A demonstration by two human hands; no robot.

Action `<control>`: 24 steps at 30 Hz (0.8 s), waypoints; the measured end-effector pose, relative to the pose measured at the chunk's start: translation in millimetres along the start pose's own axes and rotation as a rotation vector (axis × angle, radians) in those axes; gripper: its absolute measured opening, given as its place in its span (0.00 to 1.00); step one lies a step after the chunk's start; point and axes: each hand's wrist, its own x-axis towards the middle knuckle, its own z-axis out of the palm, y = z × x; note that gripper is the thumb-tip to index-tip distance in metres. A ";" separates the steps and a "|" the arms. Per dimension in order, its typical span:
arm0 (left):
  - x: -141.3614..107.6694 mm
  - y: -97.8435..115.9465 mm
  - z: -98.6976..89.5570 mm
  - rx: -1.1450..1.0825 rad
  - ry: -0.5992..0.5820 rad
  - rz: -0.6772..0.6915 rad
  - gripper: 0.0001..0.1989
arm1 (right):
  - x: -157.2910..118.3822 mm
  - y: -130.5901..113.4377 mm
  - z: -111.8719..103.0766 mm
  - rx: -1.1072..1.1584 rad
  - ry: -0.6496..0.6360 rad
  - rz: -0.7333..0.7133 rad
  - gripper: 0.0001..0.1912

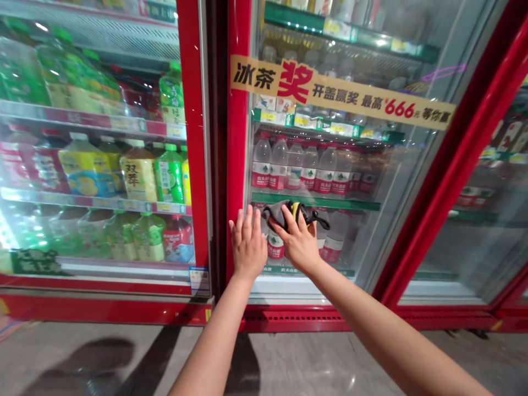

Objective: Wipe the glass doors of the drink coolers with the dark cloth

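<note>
Left hand: lay spread on door's left edge
Right hand: spread, pressed cloth to glass; needed steadiness

Prize banner across a fridge's glass door, with Chinese brand names on the drinks behind the glass.
The tan banner reads "冰茶", a large red "奖", then "开盖赢奖 最高 ¥666元 等你", its last character hard to make out; "666" is red. Red-and-white labels on the clear bottles show "农夫山", and the green strip under the lower row repeats it. In the left fridge, a pale label on a bottle reads "双萃"; the yellow price tags are too small to read.
</note>
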 end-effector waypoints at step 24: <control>-3.8 92.3 51.8 -0.010 -0.230 0.034 0.40 | -30.2 112.4 -14.8 -0.056 0.070 0.401 0.35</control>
